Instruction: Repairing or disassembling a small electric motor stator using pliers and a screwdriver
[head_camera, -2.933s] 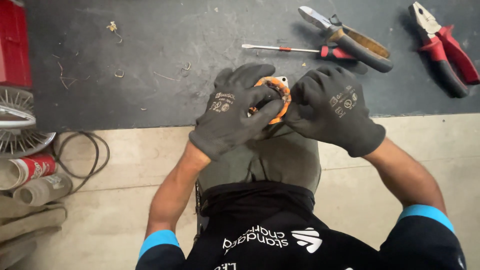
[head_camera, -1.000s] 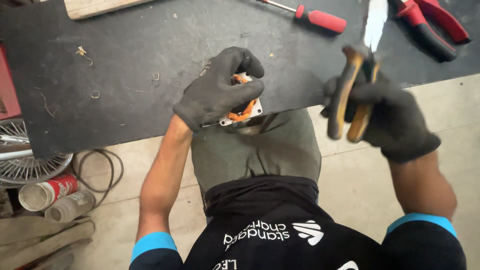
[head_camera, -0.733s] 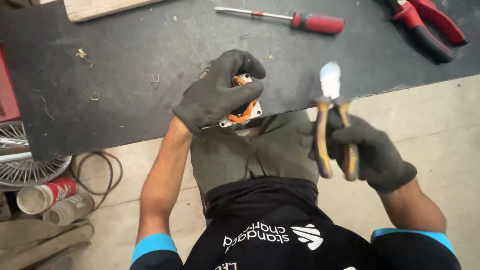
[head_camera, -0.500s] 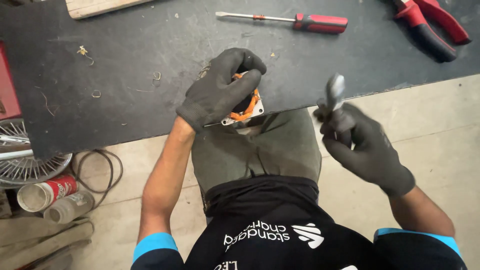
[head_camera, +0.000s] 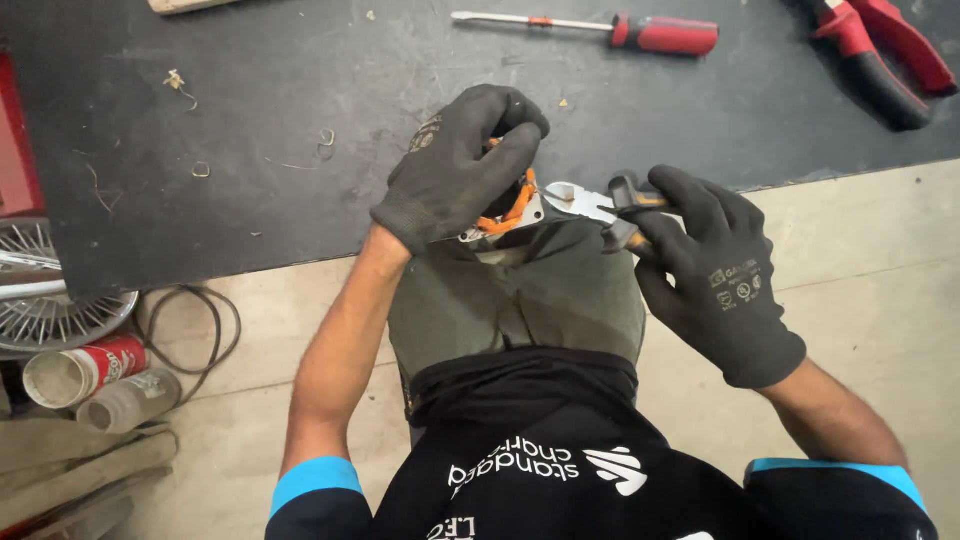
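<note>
Head view is showing a person sitting at the edge of a dark, matte black surface (head_camera: 250, 120), both hands in black knit work gloves. Left hand (head_camera: 460, 170) is clenching around a small component wound with orange wire on a pale metal frame (head_camera: 510, 210), holding it just at the near edge of the surface, above the person's olive-green lap. Most of that component is hiding under the glove, so its full shape cannot be told. Right hand (head_camera: 715, 275) is gripping the handles of a pair of metal cutting pliers with orange-and-dark grips (head_camera: 600, 208), and the pliers' shiny nose is pointing leftward, touching or nearly touching the orange-wound part; whether the blades are biting on wire cannot be told.

Farther back on the surface, a red-handled screwdriver with a thin steel shaft (head_camera: 600, 28) is lying flat, well apart from the hands. Near the top right corner, red-and-black handled pliers (head_camera: 880, 55) are resting, partly cut off by the frame. Small scraps of wire (head_camera: 180, 82) are lying scattered on the left part of the surface. On the floor to the left, a wire fan guard (head_camera: 50, 310), a loop of dark cable (head_camera: 195, 325) and a red-and-white spray can (head_camera: 85, 365) are sitting near one another
</note>
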